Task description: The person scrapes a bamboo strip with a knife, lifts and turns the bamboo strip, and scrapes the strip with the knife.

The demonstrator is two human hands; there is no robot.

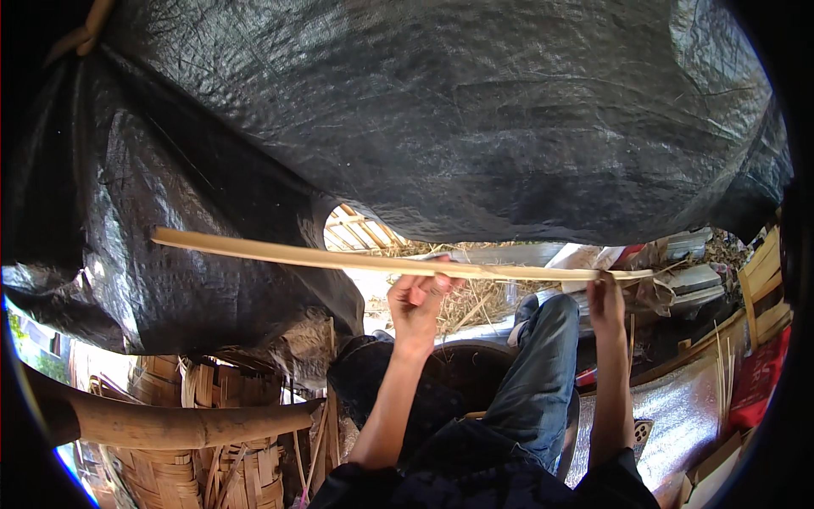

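A long, pale bamboo strip (254,249) stretches across the view in front of me, its left end wider and its right end thin. My left hand (415,301) grips it near the middle, fingers curled around its lower edge. Close to the thin end, my right hand (604,304) pinches the strip between the fingers. Both forearms rise from the lower edge, and the strip is held up in the air above my legs.
A black plastic tarp (475,136) hangs across the front and left. Woven bamboo baskets (161,471) and a thick bamboo pole (195,427) are at lower left. Wood shavings (475,307) cover the ground ahead. Silvery sheeting (678,411) and a red bag (757,386) lie right.
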